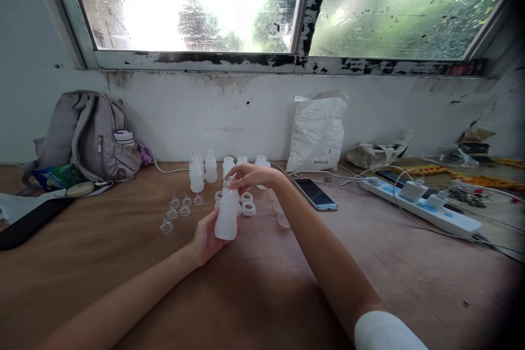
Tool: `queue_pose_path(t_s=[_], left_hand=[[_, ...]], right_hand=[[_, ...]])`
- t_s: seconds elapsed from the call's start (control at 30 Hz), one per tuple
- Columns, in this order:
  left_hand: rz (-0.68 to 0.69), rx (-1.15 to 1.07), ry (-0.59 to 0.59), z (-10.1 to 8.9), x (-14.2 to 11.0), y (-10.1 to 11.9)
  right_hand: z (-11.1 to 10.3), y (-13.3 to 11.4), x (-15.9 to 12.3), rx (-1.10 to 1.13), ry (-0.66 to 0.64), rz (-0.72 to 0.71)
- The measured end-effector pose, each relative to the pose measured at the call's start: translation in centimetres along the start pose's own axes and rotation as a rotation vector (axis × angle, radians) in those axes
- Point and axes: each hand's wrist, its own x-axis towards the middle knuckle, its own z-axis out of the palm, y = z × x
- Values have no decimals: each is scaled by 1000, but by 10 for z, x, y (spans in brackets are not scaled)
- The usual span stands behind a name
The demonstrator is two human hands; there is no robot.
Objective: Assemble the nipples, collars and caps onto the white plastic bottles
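A translucent white baby bottle (226, 217) is held up over the table, slightly tilted, in my left hand (206, 238), whose fingers wrap round its lower part. At the bottle's top, the fingers of my right hand (255, 176) are closed on a clear nipple (231, 181). Left of the bottle lie several loose clear nipples (173, 212). White collar rings (248, 209) sit just behind and to the right, partly hidden by the bottle and my hand. Clear caps (283, 220) lie beside my right forearm. More bottles (197, 175) stand upright farther back, some with nipples on top.
A grey backpack (88, 136) leans on the wall at left, near a black flat object (35, 223). A white plastic package (318, 134) stands at the back. To the right are a phone (315, 194) and a power strip (422, 206) with chargers and cables.
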Motion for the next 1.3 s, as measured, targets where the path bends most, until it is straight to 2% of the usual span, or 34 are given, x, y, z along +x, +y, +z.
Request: queue_pose_path(t_s=[0.1,0.27,0.37,0.43,0.53,0.7,0.9,1.3], left_hand=[[61,94,23,-1,1,-5],[134,335,42,-5,-2,-10],[146,474,13,-5,-6,-11],[146,534,2,-3,-7,-11],[151,569,12,0,-8,-11],[177,582,24,-1,-5,-13],[193,617,11,-6,-3,-15],[228,732,19,-8,-1,-17]], right_hand=[[-6,-7,1,44,85,-30],[-21,-25,14,205,507,-153],[-21,-26,37,182,662,-258],[-16,-23,57,25,690,-263],[-5,-16,85,-262,692,-181],[11,-1,112,-396,660,-119],[18,14,119,-501,655,-93],[26,21,121,-603,701,-119]])
